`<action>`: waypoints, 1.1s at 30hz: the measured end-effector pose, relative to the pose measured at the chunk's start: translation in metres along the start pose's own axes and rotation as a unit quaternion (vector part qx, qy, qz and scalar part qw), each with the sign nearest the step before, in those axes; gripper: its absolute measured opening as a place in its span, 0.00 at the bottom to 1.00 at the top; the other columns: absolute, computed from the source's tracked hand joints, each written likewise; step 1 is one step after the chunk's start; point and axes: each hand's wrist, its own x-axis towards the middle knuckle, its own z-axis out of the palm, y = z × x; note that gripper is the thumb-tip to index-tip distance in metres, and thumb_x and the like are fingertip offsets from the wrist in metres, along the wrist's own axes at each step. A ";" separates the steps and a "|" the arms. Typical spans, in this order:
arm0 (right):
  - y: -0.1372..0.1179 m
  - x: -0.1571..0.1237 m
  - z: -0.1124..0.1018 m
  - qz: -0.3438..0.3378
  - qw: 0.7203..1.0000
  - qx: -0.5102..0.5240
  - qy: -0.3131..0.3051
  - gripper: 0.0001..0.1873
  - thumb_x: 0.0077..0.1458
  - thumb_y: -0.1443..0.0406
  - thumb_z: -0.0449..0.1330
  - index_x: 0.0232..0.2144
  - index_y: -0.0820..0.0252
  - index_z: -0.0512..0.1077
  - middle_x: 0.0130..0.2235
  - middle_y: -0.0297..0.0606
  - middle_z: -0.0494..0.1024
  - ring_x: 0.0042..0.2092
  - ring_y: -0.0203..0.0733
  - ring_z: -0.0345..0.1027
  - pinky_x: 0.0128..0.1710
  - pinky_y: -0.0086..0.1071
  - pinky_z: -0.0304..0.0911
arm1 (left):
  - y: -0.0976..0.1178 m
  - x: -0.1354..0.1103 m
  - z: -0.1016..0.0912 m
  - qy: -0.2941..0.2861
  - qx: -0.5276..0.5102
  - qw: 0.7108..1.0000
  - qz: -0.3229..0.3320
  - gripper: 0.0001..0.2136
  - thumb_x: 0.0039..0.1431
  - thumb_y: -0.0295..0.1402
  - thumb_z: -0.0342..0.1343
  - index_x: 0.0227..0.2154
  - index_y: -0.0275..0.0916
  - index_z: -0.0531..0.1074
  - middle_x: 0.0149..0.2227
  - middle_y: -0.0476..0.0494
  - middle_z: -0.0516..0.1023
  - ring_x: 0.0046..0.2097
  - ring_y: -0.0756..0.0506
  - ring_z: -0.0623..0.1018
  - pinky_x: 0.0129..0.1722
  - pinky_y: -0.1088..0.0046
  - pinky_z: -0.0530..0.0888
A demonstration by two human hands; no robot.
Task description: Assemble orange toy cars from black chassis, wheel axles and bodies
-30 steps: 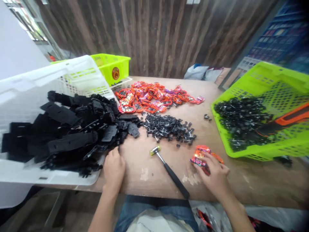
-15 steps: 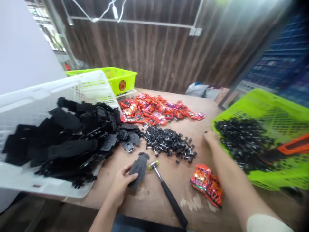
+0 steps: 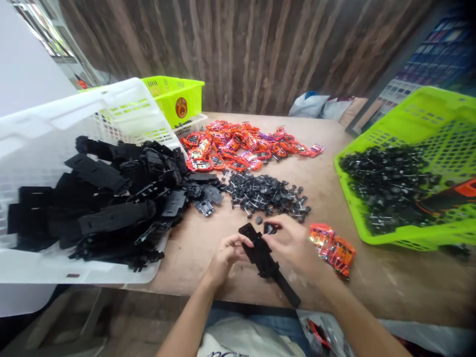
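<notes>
My left hand (image 3: 231, 255) grips a flat black plastic toy car chassis (image 3: 262, 255) over the table's front part. At its upper right edge, my right hand (image 3: 288, 240) pinches a small black wheel piece (image 3: 270, 228); whether an axle is on it is hard to see. Part of a hammer shows beneath, its black handle (image 3: 288, 290) sticking out below the chassis; its head is hidden. Just beyond my hands lies a pile of black wheels on metal axles (image 3: 264, 193). Shiny orange-red car bodies (image 3: 334, 250) rest to the right of my right hand.
At left, a tilted white crate (image 3: 111, 275) spills black chassis (image 3: 122, 208) onto the table. More orange-red car bodies (image 3: 238, 144) are heaped farther back. A green basket (image 3: 357, 215) at right holds wheel axles and an orange-and-black tool (image 3: 451, 196). Another green basket (image 3: 191, 99) stands behind.
My right hand has come back from beside the right green basket to the chassis, with a wheel piece in its fingers. My left hand has moved the chassis right, over the hammer. The view has tilted down.
</notes>
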 end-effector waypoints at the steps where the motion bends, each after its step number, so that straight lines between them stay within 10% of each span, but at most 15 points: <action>1: -0.013 -0.010 0.013 -0.014 1.000 0.003 -0.004 0.12 0.55 0.63 0.58 0.43 0.57 0.70 0.40 0.40 0.76 0.43 0.43 0.70 0.44 0.36 0.67 | -0.001 -0.001 0.003 -0.009 -0.007 1.000 0.002 0.08 0.44 0.29 0.51 0.31 0.36 0.67 0.27 0.49 0.70 0.29 0.49 0.72 0.32 0.72 0.70; 9: -0.011 -0.035 0.056 -0.015 0.997 -0.076 0.027 0.15 0.58 0.63 0.57 0.48 0.60 0.70 0.42 0.44 0.76 0.44 0.47 0.69 0.44 0.41 0.63 | -0.016 -0.007 0.009 0.109 0.166 0.977 0.078 0.18 0.50 0.26 0.55 0.40 0.43 0.53 0.31 0.52 0.73 0.31 0.51 0.74 0.31 0.78 0.67; 33: -0.024 -0.045 0.068 -0.012 0.980 -0.193 0.040 0.14 0.61 0.66 0.52 0.48 0.63 0.69 0.42 0.44 0.77 0.44 0.45 0.68 0.50 0.44 0.46 | -0.013 -0.023 0.010 0.124 0.403 0.896 0.139 0.19 0.54 0.24 0.48 0.47 0.40 0.50 0.39 0.39 0.76 0.41 0.41 0.78 0.42 0.64 0.71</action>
